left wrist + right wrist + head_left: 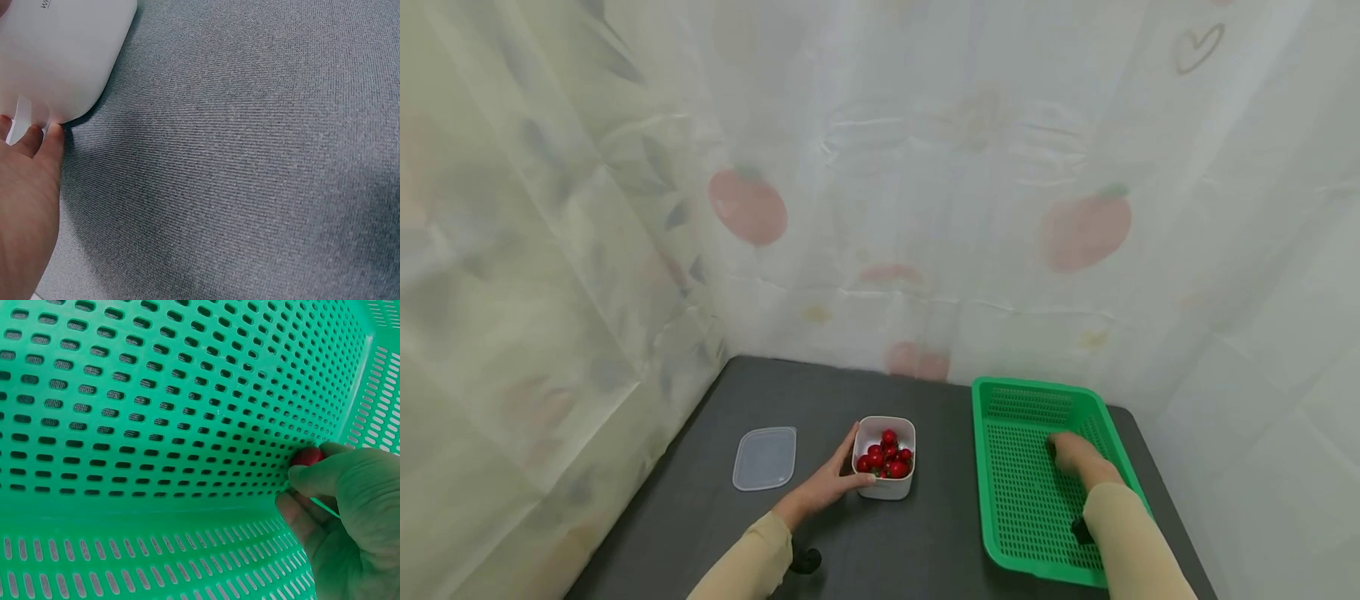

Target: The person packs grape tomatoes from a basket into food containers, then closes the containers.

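My left hand [827, 483] grips the side of a white square container [886, 492], thumb at the near rim and fingers along its left wall. Several red cherry tomatoes [889, 457] lie in it. In the left wrist view the fingers hold the white container [69, 56] low on its wall. Inside the green basket [981, 467], my right hand [1075, 458] reaches down near the right wall. The right wrist view shows this right hand [350, 506] pinching one cherry tomato [306, 457] between thumb and fingers, close over the slotted basket floor.
A translucent square lid [765, 458] lies on the dark grey table [827, 392], left of the container. Behind the table hangs a pale curtain [880, 208] with fruit prints, and another covers the left side. The basket's raised walls surround the right hand.
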`<state>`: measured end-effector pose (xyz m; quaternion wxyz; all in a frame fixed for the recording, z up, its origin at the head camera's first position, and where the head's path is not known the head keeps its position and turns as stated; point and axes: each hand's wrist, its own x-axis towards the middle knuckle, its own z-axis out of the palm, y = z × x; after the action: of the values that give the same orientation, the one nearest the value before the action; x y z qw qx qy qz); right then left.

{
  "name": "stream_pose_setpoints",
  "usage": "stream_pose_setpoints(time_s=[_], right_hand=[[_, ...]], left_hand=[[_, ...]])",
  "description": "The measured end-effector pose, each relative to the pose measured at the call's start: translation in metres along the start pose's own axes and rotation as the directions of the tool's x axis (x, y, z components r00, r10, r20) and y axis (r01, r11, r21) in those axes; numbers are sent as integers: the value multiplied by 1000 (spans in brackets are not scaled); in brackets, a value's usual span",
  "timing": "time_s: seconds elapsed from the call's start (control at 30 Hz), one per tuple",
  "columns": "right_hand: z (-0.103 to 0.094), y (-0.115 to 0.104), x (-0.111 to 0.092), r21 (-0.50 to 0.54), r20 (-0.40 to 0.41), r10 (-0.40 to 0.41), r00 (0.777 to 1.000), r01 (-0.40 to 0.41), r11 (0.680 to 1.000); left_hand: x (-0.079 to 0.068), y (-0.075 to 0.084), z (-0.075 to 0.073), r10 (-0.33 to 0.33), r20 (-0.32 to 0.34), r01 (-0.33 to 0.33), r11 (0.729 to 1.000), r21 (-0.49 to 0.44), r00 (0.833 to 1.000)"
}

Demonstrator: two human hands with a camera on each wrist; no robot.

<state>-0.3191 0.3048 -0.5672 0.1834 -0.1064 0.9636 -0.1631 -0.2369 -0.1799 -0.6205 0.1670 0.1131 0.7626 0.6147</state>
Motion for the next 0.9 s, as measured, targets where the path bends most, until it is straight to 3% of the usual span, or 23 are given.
stream_pose_setpoints(time_s=[0.37,0.7,0.9], right_hand=[[3,-5,-3,11,-38,-61,997,62,998],[2,-18,-10,32,-14,-95,995,96,995],[5,-13,-8,31,-9,-99,995,99,995]], left_hand=[[0,1,1,10,-8,-9,1000,13,1000],[-2,6,1,12,-1,-12,1000,-13,1000],[-3,6,0,7,2,-7,1000,-7,1000]])
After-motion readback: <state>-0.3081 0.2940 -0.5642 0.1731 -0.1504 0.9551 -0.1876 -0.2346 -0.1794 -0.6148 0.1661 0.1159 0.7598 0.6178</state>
